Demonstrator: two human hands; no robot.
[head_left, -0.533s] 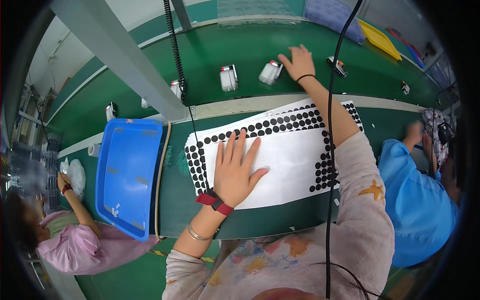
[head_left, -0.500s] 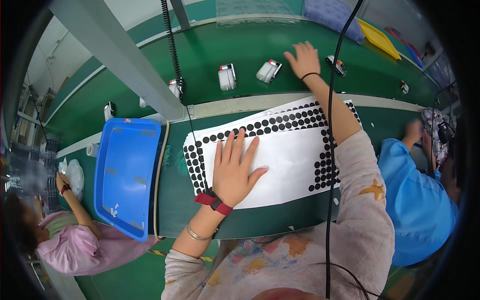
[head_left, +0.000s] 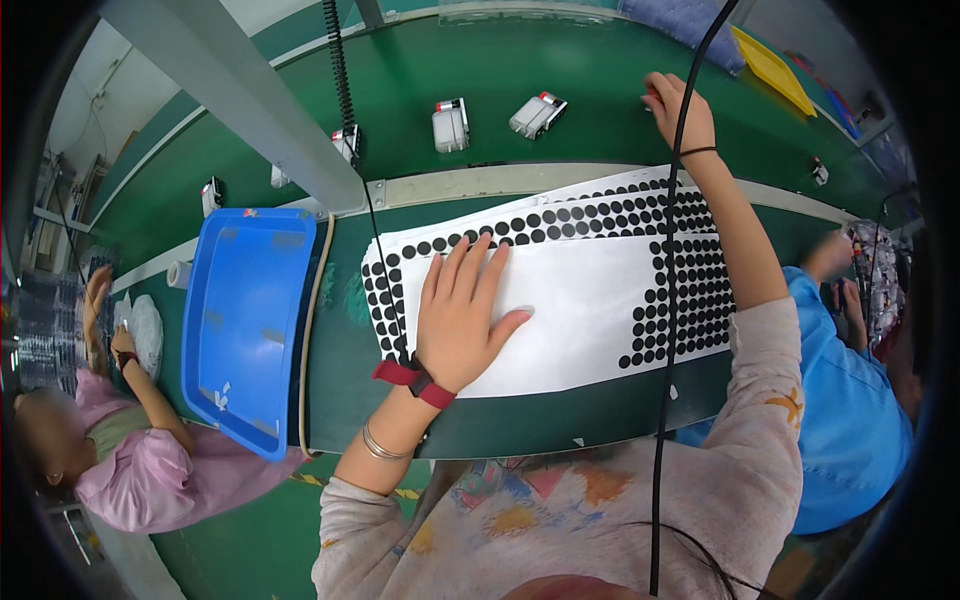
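Note:
My left hand [head_left: 465, 315] lies flat, fingers spread, on a stack of white sheets [head_left: 575, 320] covered in rows of black round stickers, with a wide bare patch in the middle. Over the green surface beyond the sheets, my right hand [head_left: 682, 118] is reached out with its fingers curled in. Whatever those fingers close on is hidden under the hand. To the left of it lie a small white device with a red part [head_left: 538, 115] and a similar white device [head_left: 450, 126].
A blue tray [head_left: 190, 330] with a few white scraps stands left of the sheets. A grey post [head_left: 240, 100], a coiled cord [head_left: 340, 75] and a black cable [head_left: 672, 300] cross the view. Co-workers sit left [head_left: 150, 460] and right [head_left: 840, 400]. A yellow tray [head_left: 775, 72] is far right.
My right hand has moved right, onto the spot where a small device lay, and its spread fingers have curled. My left hand stays on the sheets. The view has shifted slightly.

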